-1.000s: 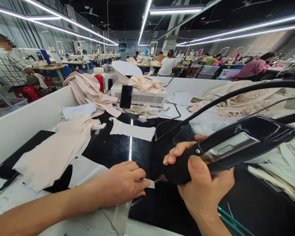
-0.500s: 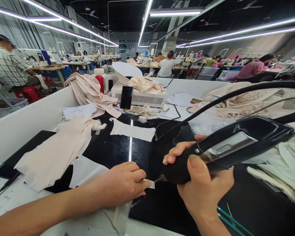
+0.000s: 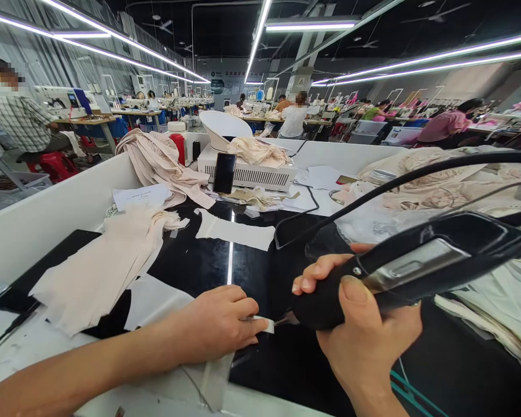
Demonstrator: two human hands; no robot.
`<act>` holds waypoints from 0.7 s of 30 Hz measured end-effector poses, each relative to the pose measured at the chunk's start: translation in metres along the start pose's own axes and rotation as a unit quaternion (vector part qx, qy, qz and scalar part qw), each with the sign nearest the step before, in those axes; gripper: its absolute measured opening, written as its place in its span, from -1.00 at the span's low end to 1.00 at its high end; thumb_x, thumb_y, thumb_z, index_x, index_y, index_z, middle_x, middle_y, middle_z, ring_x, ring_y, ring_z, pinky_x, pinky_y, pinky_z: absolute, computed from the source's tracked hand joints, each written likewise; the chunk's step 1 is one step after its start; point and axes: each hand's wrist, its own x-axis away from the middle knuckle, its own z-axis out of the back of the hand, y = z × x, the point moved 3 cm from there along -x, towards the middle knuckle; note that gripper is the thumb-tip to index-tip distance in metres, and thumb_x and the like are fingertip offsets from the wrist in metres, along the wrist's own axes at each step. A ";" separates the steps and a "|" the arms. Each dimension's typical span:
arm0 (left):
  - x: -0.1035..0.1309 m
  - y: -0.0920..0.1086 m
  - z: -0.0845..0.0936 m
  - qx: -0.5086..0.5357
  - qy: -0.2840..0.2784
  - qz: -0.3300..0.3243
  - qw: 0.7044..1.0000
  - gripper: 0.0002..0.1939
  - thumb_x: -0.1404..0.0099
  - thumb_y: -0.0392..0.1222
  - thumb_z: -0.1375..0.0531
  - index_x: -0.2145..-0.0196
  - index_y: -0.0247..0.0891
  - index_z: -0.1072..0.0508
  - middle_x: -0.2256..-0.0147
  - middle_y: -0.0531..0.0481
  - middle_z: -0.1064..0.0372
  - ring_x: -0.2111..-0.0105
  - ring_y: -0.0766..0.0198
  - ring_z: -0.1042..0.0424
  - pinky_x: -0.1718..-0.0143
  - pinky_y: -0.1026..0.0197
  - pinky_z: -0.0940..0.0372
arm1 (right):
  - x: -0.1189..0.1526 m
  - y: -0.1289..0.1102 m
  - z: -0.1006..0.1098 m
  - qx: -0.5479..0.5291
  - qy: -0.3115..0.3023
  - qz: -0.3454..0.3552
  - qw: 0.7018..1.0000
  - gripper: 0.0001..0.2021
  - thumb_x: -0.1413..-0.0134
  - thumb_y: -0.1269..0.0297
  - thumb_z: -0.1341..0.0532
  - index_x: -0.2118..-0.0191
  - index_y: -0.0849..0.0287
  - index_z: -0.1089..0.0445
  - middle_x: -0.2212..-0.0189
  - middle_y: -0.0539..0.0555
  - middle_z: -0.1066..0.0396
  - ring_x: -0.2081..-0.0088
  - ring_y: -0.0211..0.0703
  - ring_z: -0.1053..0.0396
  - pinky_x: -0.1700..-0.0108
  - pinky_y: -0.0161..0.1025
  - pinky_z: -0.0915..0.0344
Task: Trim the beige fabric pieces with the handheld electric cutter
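Indoors, a person's right hand (image 3: 369,336) clasps a black handheld tool (image 3: 417,266), its metal tip (image 3: 289,318) just beside a white strip (image 3: 270,326) gripped by the left hand's (image 3: 217,324) bent fingers over a glossy black tabletop (image 3: 295,370).

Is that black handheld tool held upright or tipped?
Tipped: the right hand holds the black handheld tool slanting, metal tip low near the left hand, rear end higher.

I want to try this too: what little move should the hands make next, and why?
Perhaps the right hand should nudge the black tool slightly toward the white strip, because its metal tip points at the strip's end, which the left hand touches.
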 end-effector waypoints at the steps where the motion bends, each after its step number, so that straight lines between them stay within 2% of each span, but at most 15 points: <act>1: 0.000 0.000 0.000 0.000 -0.001 0.000 1.000 -0.82 -0.85 -0.12 -0.45 -0.19 -0.28 -0.71 0.14 -0.02 -0.53 0.17 0.12 -0.51 0.03 0.13 -0.51 | 0.001 -0.002 0.000 -0.005 -0.003 -0.001 1.000 -0.56 -0.33 -0.03 -0.76 -0.08 -0.05 -0.64 0.37 -0.12 -0.60 0.54 -0.10 -0.55 0.52 -0.16 -0.60; 10: 0.001 -0.001 -0.003 0.009 -0.005 0.005 1.000 -0.79 -0.83 -0.13 -0.48 -0.24 -0.28 -0.72 0.14 -0.04 -0.55 0.14 0.11 -0.54 -0.02 0.13 -0.53 | 0.005 -0.005 0.001 0.017 -0.017 0.001 1.000 -0.63 -0.38 0.00 -0.73 -0.07 -0.07 -0.64 0.37 -0.14 -0.62 0.54 -0.10 -0.56 0.49 -0.16 -0.61; 14: 0.004 -0.004 -0.001 0.038 0.015 0.015 0.999 -0.77 -0.80 -0.09 -0.51 -0.24 -0.24 -0.72 0.07 -0.06 -0.60 0.10 0.10 -0.58 -0.06 0.12 -0.58 | 0.004 -0.006 0.002 0.026 -0.018 0.001 0.999 -0.65 -0.38 0.03 -0.73 -0.06 -0.07 -0.66 0.37 -0.13 -0.64 0.53 -0.11 -0.58 0.49 -0.16 -0.64; 18: 0.012 -0.008 0.004 0.060 0.023 0.024 0.998 -0.93 -0.81 -0.18 -0.46 -0.10 -0.21 -0.72 0.04 -0.05 -0.63 0.10 0.13 -0.59 -0.15 0.10 -0.61 | 0.004 -0.008 0.004 0.025 -0.016 0.003 1.000 -0.62 -0.36 -0.01 -0.74 -0.07 -0.08 -0.66 0.37 -0.13 -0.63 0.54 -0.10 -0.57 0.50 -0.14 -0.65; 21: 0.018 -0.009 0.007 0.061 0.022 0.024 0.998 -0.95 -0.81 -0.26 -0.42 -0.06 -0.21 -0.73 0.04 -0.05 -0.64 0.12 0.15 -0.58 -0.20 0.09 -0.61 | 0.003 -0.009 0.006 0.028 -0.016 0.001 0.999 -0.57 -0.32 -0.05 -0.77 -0.07 -0.07 -0.66 0.37 -0.12 -0.63 0.54 -0.09 -0.56 0.50 -0.14 -0.64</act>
